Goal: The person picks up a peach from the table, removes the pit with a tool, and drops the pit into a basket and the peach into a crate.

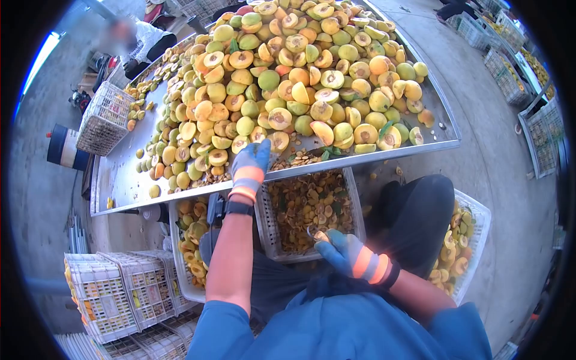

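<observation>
My left hand [251, 163], in a grey, blue and orange glove, reaches over the near rim of the metal table [360, 157]. Its fingers stretch toward the heap of halved yellow peaches [288, 78], close beside a cut half [279, 141]; I see nothing held. Lower right, my gloved right hand [348, 253] is closed around a small pitting tool [310, 231] with a curved metal tip. A brownish piece shows at its fingertips, partly hidden. Below the table edge, between both hands, stands a white crate [269, 231] of pits and scraps.
Crates of fruit halves stand left [183, 282] and right [474, 264] of my legs. Stacked white crates [120, 294] sit lower left. Another crate [105, 120] is beside the table's left side, near a seated person [147, 42]. More crates [507, 78] line the right.
</observation>
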{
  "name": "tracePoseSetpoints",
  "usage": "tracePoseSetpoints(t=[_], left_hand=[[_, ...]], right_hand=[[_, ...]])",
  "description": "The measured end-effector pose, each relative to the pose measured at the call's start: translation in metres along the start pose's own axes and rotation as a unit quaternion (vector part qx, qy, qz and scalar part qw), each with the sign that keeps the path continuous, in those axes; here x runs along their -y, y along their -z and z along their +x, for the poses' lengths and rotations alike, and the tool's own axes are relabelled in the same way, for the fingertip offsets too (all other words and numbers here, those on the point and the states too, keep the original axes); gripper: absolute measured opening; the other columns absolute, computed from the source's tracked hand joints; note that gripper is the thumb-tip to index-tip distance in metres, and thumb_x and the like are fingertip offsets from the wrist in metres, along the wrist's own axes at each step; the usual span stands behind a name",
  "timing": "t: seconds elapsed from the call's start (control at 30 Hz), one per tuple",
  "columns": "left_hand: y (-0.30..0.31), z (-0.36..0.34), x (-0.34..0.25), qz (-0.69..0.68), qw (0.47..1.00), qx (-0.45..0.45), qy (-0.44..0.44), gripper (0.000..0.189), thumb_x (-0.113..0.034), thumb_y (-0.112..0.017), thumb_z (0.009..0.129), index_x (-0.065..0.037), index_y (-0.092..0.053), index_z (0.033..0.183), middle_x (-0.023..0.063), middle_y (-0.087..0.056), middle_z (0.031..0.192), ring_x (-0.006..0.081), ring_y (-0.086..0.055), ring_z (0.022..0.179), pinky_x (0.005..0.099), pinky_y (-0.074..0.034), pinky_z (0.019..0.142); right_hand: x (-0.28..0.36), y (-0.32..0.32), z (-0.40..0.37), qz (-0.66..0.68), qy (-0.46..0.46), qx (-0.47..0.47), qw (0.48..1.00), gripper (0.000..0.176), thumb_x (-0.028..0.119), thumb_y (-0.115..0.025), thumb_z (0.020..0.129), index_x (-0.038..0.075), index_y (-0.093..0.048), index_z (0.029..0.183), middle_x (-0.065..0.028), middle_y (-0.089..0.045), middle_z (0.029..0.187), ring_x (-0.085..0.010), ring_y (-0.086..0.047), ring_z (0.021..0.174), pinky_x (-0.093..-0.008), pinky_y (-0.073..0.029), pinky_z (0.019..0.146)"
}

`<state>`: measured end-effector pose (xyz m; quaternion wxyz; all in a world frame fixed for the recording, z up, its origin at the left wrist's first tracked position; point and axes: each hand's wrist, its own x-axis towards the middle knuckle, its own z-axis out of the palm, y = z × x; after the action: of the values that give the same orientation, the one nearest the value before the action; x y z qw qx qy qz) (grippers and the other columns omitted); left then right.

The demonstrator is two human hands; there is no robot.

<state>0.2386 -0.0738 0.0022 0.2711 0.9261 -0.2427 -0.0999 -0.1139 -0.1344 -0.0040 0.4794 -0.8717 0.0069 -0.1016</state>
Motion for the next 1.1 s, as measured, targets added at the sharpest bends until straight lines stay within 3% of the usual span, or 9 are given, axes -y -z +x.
tracePoseSetpoints(t=[0.1, 0.3, 0.37, 0.43, 0.7, 0.8, 0.93, 1.03, 1.1], left_hand=[[-0.026, 0.026, -0.021, 0.069, 0.995, 0.059, 0.03, 0.073, -0.054, -0.071, 0.091, 0.005, -0.065, 0.134, 0.0333, -0.07, 0.125, 0.0463, -0.067, 0.119, 0.0481, -0.052, 0.101], [-0.036, 0.006, -0.043, -0.132, 0.991, 0.01, 0.023, 0.063, -0.03, -0.085, 0.083, 0.006, -0.059, 0.129, 0.0199, -0.072, 0.114, 0.0314, -0.071, 0.101, 0.0379, -0.056, 0.092], [-0.03, -0.012, -0.046, -0.476, 0.879, 0.009, 0.027, 0.044, -0.022, -0.074, 0.089, -0.003, -0.061, 0.126, 0.0082, -0.068, 0.109, 0.0223, -0.068, 0.092, 0.031, -0.056, 0.081], [-0.017, -0.041, -0.051, -0.653, 0.756, 0.03, 0.017, 0.039, -0.019, -0.062, 0.093, -0.006, -0.059, 0.129, 0.0094, -0.067, 0.114, 0.0237, -0.069, 0.094, 0.0336, -0.057, 0.08], [0.002, -0.157, -0.069, -0.834, 0.543, 0.065, 0.07, 0.043, -0.029, -0.047, 0.101, -0.004, -0.055, 0.134, 0.0189, -0.068, 0.12, 0.0342, -0.07, 0.102, 0.0494, -0.059, 0.094], [-0.006, -0.175, -0.069, -0.792, 0.605, -0.01, 0.079, 0.041, -0.038, -0.044, 0.109, -0.005, -0.058, 0.129, 0.0159, -0.068, 0.117, 0.0312, -0.068, 0.103, 0.0465, -0.06, 0.092], [-0.019, -0.193, -0.06, -0.758, 0.645, -0.042, 0.088, 0.05, -0.047, -0.038, 0.113, -0.004, -0.059, 0.126, 0.0137, -0.064, 0.12, 0.028, -0.066, 0.109, 0.0429, -0.058, 0.097], [-0.024, -0.198, -0.057, -0.729, 0.675, -0.06, 0.098, 0.052, -0.05, -0.038, 0.113, -0.004, -0.06, 0.122, 0.0125, -0.065, 0.114, 0.0262, -0.066, 0.103, 0.0396, -0.058, 0.093], [-0.024, -0.202, -0.058, -0.723, 0.678, -0.071, 0.108, 0.049, -0.051, -0.041, 0.113, -0.006, -0.061, 0.116, 0.0102, -0.066, 0.107, 0.024, -0.068, 0.095, 0.0377, -0.06, 0.084]], right_hand=[[-0.006, 0.01, 0.002, 0.07, -0.032, -0.027, 0.997, 0.042, -0.006, -0.068, 0.089, -0.006, -0.06, 0.13, -0.0279, -0.066, 0.106, -0.0366, -0.07, 0.084, -0.0437, -0.054, 0.062], [-0.013, 0.02, 0.022, 0.131, -0.081, -0.06, 0.986, 0.033, -0.002, -0.067, 0.094, -0.004, -0.063, 0.127, -0.0237, -0.068, 0.108, -0.0339, -0.07, 0.085, -0.0416, -0.055, 0.066], [0.017, 0.041, 0.047, 0.26, -0.171, -0.082, 0.947, 0.029, 0.0, -0.065, 0.098, -0.004, -0.063, 0.126, -0.0216, -0.068, 0.108, -0.0347, -0.069, 0.084, -0.0413, -0.054, 0.068], [0.019, 0.047, 0.063, 0.22, -0.146, -0.08, 0.961, 0.022, 0.009, -0.061, 0.105, -0.003, -0.064, 0.123, -0.0199, -0.068, 0.101, -0.0364, -0.067, 0.083, -0.0422, -0.053, 0.073], [0.038, 0.032, 0.091, 0.131, -0.054, -0.063, 0.988, 0.035, 0.028, -0.054, 0.11, -0.004, -0.064, 0.117, -0.0289, -0.07, 0.097, -0.0471, -0.067, 0.086, -0.051, -0.052, 0.078], [0.037, 0.017, 0.086, 0.08, -0.034, -0.07, 0.994, 0.039, 0.032, -0.051, 0.11, -0.005, -0.062, 0.121, -0.0296, -0.07, 0.095, -0.0471, -0.068, 0.086, -0.0507, -0.053, 0.078], [0.036, 0.004, 0.067, -0.067, 0.007, -0.003, 0.998, 0.038, 0.008, -0.061, 0.094, -0.009, -0.063, 0.128, -0.0287, -0.063, 0.1, -0.0411, -0.069, 0.078, -0.0485, -0.057, 0.067], [0.032, -0.001, 0.062, -0.094, 0.03, 0.027, 0.995, 0.037, 0.009, -0.061, 0.095, -0.009, -0.063, 0.127, -0.0276, -0.063, 0.099, -0.0404, -0.07, 0.08, -0.0487, -0.057, 0.066], [0.031, -0.003, 0.057, -0.067, 0.042, -0.014, 0.997, 0.037, 0.03, -0.046, 0.11, -0.002, -0.065, 0.111, -0.0267, -0.07, 0.09, -0.0468, -0.066, 0.079, -0.0543, -0.052, 0.072]])
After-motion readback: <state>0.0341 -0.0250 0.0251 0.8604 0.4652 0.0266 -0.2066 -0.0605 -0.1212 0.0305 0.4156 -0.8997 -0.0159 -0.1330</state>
